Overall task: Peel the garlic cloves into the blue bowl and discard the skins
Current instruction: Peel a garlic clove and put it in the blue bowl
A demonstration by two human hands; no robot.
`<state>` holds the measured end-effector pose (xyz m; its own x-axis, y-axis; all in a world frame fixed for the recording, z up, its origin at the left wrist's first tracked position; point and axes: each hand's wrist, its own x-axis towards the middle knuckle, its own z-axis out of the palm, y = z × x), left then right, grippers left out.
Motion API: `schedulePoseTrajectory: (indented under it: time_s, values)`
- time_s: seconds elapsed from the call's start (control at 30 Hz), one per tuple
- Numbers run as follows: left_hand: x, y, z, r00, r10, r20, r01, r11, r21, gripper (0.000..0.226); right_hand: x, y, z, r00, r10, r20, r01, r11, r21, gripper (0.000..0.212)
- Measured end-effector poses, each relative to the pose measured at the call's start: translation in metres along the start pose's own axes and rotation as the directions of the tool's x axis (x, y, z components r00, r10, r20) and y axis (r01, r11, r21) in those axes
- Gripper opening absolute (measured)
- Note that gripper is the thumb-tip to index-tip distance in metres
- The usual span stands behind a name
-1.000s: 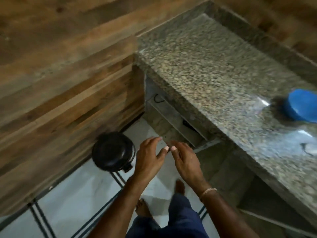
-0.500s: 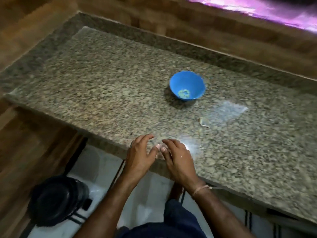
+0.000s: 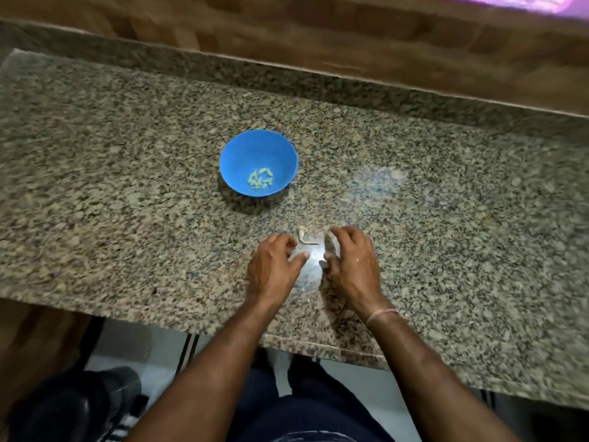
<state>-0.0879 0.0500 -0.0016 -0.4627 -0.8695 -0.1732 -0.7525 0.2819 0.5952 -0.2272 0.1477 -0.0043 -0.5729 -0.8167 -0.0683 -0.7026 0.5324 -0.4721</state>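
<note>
Blurry: can't tell what's under my fingers. My left hand (image 3: 274, 266) and right hand (image 3: 349, 263) hover curled, half-open, gripping nothing visible, by a skin (image 3: 302, 237) near the counter's (image 3: 127, 218) front edge; bowl (image 3: 258, 162) behind.

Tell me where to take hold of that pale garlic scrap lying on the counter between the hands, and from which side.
Pinch the garlic scrap at its thicker far end, coming straight down from above with the right hand, which is nearest. It lies flat on the granite counter with a thin tail pointing right, so a fingertip grip looks safer than sliding under it. Blur hides whether it is skin or stem.
</note>
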Motion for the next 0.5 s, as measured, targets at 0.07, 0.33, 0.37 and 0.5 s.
schedulePoseTrajectory:
  time_s: [0.07, 0.33, 0.37, 0.5]
  values:
    - [0.004, 0.001, 0.009, 0.999, 0.045, 0.018, -0.046, 0.998, 0.038, 0.018, 0.012, 0.001, -0.001, 0.999, 0.015, 0.051, -0.013, 0.999, -0.035, 0.061]
    - [0.001, -0.012, 0.014, 0.988, 0.155, 0.018, -0.156, 0.984, 0.086, 0.010, 0.020, -0.007, 0.008, 0.995, 0.032, 0.099, -0.019, 0.992, -0.126, 0.065]
    - [0.001, -0.013, 0.013, 0.988, 0.152, 0.002, -0.152, 0.986, 0.073, 0.011, 0.019, -0.007, 0.010, 0.995, 0.031, 0.090, -0.020, 0.992, -0.126, 0.066]
    - [0.014, -0.004, -0.012, 0.991, 0.049, -0.122, -0.062, 0.992, -0.106, 0.008, 0.019, -0.004, 0.011, 0.996, 0.033, 0.088, -0.023, 0.994, -0.107, 0.066]
